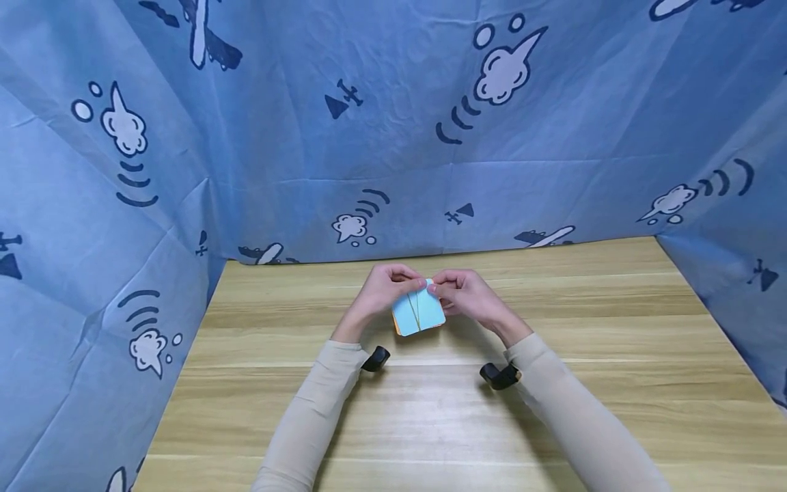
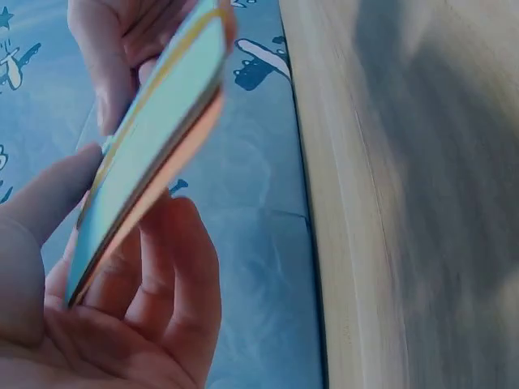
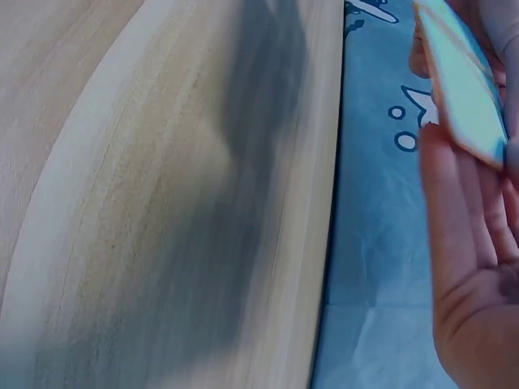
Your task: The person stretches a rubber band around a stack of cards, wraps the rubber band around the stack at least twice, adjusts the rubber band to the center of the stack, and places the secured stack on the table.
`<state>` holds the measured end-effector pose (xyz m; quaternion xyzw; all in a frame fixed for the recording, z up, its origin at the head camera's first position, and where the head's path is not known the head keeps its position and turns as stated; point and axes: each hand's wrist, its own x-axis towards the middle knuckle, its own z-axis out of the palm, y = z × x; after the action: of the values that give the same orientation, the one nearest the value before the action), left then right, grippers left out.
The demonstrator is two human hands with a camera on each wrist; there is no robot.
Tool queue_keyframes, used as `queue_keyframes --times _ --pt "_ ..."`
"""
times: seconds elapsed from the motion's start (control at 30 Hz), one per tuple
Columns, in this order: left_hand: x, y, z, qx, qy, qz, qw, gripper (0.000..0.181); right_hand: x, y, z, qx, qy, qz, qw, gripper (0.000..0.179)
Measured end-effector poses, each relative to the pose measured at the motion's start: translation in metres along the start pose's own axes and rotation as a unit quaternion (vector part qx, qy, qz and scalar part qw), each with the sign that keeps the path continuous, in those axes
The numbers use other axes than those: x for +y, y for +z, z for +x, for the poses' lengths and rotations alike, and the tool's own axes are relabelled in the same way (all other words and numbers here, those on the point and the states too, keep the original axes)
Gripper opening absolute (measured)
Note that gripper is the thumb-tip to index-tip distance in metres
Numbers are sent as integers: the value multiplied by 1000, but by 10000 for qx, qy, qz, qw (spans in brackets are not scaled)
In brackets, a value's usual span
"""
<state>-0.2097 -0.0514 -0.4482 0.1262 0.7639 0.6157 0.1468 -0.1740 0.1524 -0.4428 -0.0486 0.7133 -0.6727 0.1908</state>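
Note:
A small stack of square, round-cornered cards (image 1: 430,313), light blue on top with orange showing at the edge, is held up over the far part of the table. A thin yellowish rubber band (image 1: 413,311) crosses its top face in two strands that meet near the close edge. My left hand (image 1: 382,292) pinches the stack at its far left side, thumb on the blue face and fingers behind. From the far right corner my right hand (image 1: 472,298) grips it, thumb on top. In the left wrist view the stack (image 2: 154,150) appears edge-on, with orange layers under the blue.
The wooden table (image 1: 430,424) spreads below both forearms. Blue printed cloth (image 1: 393,157) hangs behind the table's far edge and along both sides. Each wrist wears a black band-like device (image 1: 376,359).

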Motion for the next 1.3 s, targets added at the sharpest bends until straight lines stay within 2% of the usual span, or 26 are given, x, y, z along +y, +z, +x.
queue_keyframes --times 0.27,0.4,0.53,0.67,0.93,1.07,1.17,1.3 --pt "-3 -6 2 254 22 -335 9991 15 -2 -1 2 513 -94 399 9978 19" --pt "-3 -8 1 184 64 -458 9988 17 -3 -2 2 543 -57 435 9976 19" --pt "-4 -10 -1 287 72 -541 9981 16 -3 -3 1 601 -60 357 9975 20" --pt "-4 -10 -1 373 66 -456 9982 15 -3 -4 0 624 -105 271 9976 21" --pt "-1 -7 1 273 65 -448 9986 18 -1 -6 1 610 -134 210 9978 21" --pt "-3 -8 0 -5 -86 -420 9991 23 0 -8 1 722 -182 290 9968 21" --pt "-5 -10 -2 -494 -194 -370 9979 29 0 -10 1 925 -257 304 9949 22" --pt "-9 -13 -4 -1141 -339 -425 9920 36 -3 -13 1 1207 -320 385 9914 24"
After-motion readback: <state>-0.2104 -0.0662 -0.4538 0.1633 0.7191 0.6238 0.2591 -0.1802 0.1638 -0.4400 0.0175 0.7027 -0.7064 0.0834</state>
